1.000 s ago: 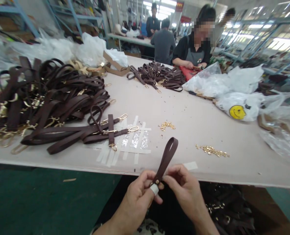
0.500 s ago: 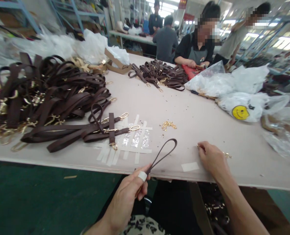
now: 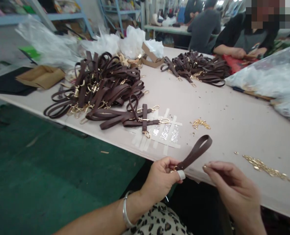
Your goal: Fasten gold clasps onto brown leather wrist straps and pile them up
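Observation:
A dark brown looped strap (image 3: 196, 151) is pinched near its metal-fitted end by my left hand (image 3: 161, 178), at the table's front edge. White tape wraps one finger of that hand. Just right of the strap, my right hand (image 3: 234, 187) pinches a tiny gold-coloured metal piece (image 3: 204, 166) between thumb and fingertip; its exact kind is too small to tell. Two groups of small gold pieces lie on the table: a little heap (image 3: 200, 124) beyond the strap and a longer spread (image 3: 264, 168) beyond my right hand.
A large pile of brown straps (image 3: 110, 85) with gold clasps covers the table's left part; a second pile (image 3: 198, 68) lies farther back. Taped clear plastic (image 3: 165, 133) is on the tabletop (image 3: 243, 120). Plastic bags (image 3: 282, 78) lie right. A co-worker (image 3: 247, 39) sits across.
My right hand has lifted from the table and come close to the strap with a tiny gold piece. The strap has turned, showing its broad side. The view has swung left.

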`<state>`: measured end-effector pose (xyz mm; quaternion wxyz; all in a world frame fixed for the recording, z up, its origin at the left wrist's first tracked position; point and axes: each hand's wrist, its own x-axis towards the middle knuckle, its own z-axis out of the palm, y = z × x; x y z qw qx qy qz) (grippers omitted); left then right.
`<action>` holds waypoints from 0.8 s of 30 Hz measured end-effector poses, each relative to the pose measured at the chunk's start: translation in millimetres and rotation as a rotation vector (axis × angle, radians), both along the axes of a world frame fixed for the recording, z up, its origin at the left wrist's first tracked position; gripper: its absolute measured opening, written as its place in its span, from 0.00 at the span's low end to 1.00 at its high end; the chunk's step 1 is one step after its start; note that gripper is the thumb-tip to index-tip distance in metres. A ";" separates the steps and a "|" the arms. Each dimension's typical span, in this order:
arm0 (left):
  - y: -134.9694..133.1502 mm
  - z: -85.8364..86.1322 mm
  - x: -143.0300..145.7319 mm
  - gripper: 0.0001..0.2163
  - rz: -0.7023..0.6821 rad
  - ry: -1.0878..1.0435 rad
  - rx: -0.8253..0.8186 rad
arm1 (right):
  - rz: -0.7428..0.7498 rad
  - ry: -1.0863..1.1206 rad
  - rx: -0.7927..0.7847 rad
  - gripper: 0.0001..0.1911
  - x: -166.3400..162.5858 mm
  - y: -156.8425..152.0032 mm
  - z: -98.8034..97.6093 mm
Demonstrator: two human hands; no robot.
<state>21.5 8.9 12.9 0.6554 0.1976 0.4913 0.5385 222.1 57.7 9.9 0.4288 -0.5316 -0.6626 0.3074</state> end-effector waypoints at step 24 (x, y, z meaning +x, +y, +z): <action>-26.0 7.4 -7.9 0.12 -0.095 0.652 0.452 | 0.030 0.321 -0.133 0.18 -53.8 -36.6 -3.8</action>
